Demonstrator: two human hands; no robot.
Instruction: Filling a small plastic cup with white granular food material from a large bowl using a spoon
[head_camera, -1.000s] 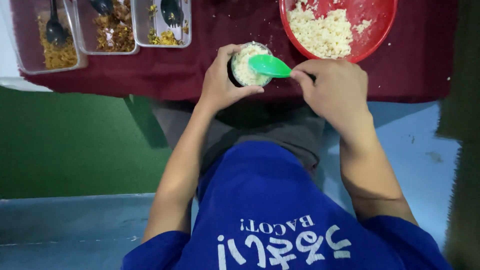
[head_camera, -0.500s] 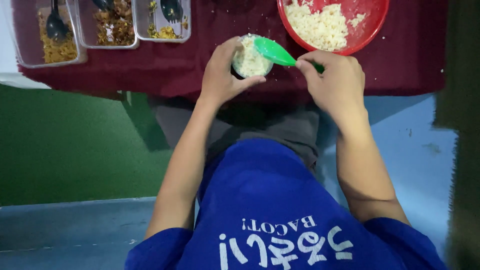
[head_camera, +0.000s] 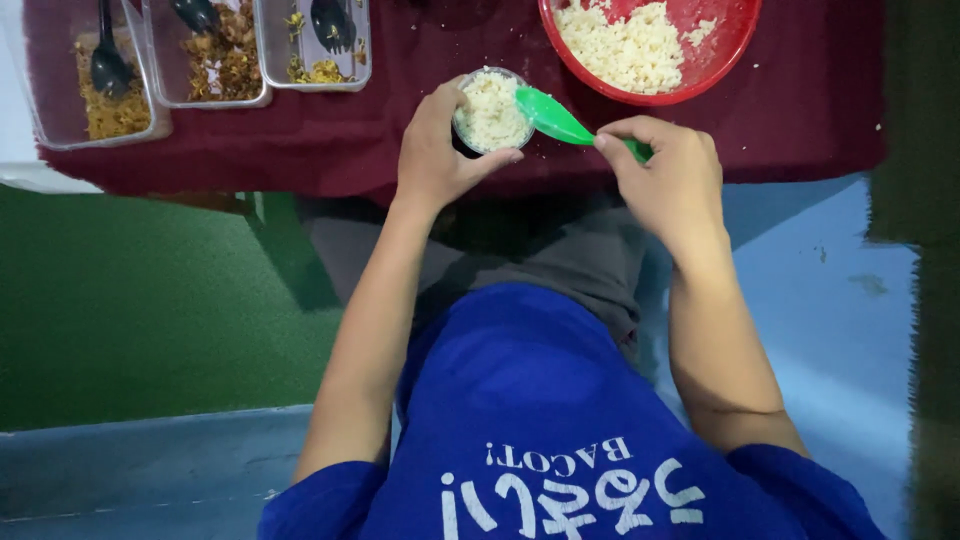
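My left hand (head_camera: 437, 150) wraps around a small round cup (head_camera: 491, 110) heaped with white rice, held over the near edge of a table under a dark red cloth (head_camera: 300, 140). In my right hand (head_camera: 665, 180) is a green paddle spoon (head_camera: 555, 118); its blade rests against the cup's right rim. A red bowl (head_camera: 712, 62) half full of white rice sits just beyond my right hand.
Three clear rectangular tubs stand at the far left: one with yellow-brown shreds (head_camera: 100, 100), one with brown flakes (head_camera: 215, 60), one with yellow bits (head_camera: 320, 55), each with a black spoon in it. Green floor lies at left, blue floor at right.
The green spoon's blade has slid off the top of the rice to the cup's right rim. Both hands and the cup stay close to where they were.
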